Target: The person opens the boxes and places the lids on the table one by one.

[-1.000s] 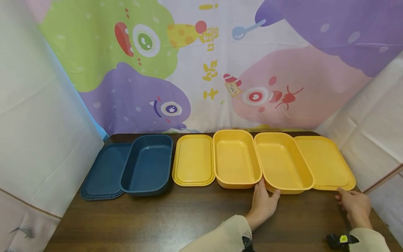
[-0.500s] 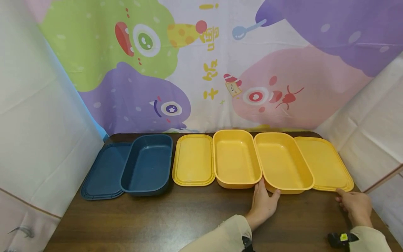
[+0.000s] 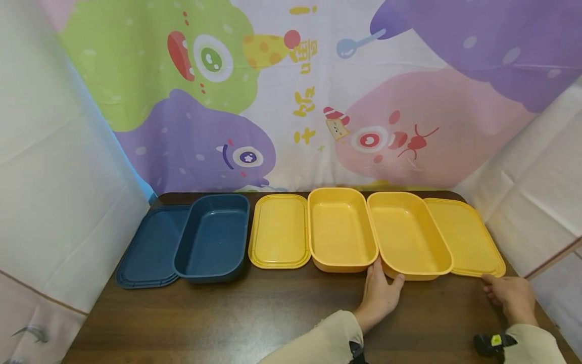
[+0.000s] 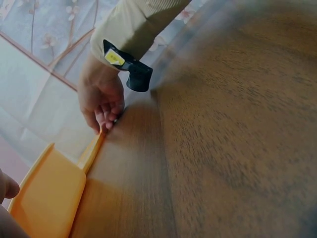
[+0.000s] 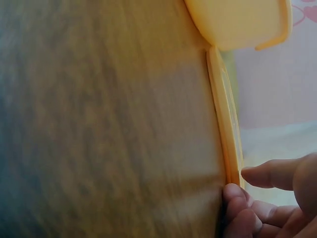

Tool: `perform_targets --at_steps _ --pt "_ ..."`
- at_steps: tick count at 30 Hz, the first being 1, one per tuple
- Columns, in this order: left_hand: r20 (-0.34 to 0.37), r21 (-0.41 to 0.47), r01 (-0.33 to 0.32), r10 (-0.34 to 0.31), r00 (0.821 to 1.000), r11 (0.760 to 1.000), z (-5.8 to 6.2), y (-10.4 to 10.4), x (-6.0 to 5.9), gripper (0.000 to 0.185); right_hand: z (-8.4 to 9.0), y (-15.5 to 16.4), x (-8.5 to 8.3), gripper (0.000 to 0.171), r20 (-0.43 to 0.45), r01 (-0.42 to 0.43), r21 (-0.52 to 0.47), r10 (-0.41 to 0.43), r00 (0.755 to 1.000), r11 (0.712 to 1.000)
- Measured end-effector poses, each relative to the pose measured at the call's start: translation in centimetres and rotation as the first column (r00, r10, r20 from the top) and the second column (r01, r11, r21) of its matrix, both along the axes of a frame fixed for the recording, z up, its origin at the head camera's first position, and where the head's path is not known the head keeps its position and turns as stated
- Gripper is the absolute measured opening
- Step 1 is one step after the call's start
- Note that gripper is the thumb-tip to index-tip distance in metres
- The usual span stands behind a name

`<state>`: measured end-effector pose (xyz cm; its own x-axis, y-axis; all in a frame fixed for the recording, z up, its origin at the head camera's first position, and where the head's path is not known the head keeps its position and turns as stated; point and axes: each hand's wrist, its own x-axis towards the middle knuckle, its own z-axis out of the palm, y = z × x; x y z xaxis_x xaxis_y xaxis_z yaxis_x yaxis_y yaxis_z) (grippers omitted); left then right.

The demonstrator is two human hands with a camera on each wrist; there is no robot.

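Observation:
My left hand (image 3: 381, 293) rests at the near left corner of the right yellow food container (image 3: 411, 237), fingers straight along its side and thumb spread across its front. Its thumb (image 4: 9, 187) shows beside the container wall in the left wrist view. My right hand (image 3: 511, 297) pinches the near right corner of a yellow lid (image 3: 470, 237), thumb (image 5: 267, 173) on top and curled fingers (image 5: 242, 210) at the underside. The lid lies flat, its left edge hidden behind the container. Another yellow container (image 3: 342, 227) stands against the first one's left side.
A second yellow lid (image 3: 279, 232) lies left of the containers. Farther left are a dark blue container (image 3: 213, 237) and a blue lid (image 3: 152, 247) partly behind it. The brown table (image 3: 227, 323) meets a printed curtain (image 3: 300, 167) at the back and white cloth at both sides.
The right yellow lid has slid a little to the left, towards the container, with my right hand on its corner. My left hand and the containers have stayed in place.

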<state>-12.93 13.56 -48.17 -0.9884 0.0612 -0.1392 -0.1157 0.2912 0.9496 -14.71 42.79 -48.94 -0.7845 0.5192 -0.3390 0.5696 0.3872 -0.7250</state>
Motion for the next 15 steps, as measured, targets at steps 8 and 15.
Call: perform_targets --at_steps 8,15 --pt "0.0 -0.007 0.002 -0.002 1.0 1.0 0.0 0.0 0.1 0.068 -0.1 -0.3 0.1 0.03 -0.024 -0.009 -0.047 0.008 1.0 0.999" --pt "-0.002 -0.009 0.008 -0.008 1.0 1.0 0.2 -0.2 0.1 0.069 0.6 -1.2 -0.1 0.049 -0.056 -0.152 -0.029 0.15 0.987 0.988"
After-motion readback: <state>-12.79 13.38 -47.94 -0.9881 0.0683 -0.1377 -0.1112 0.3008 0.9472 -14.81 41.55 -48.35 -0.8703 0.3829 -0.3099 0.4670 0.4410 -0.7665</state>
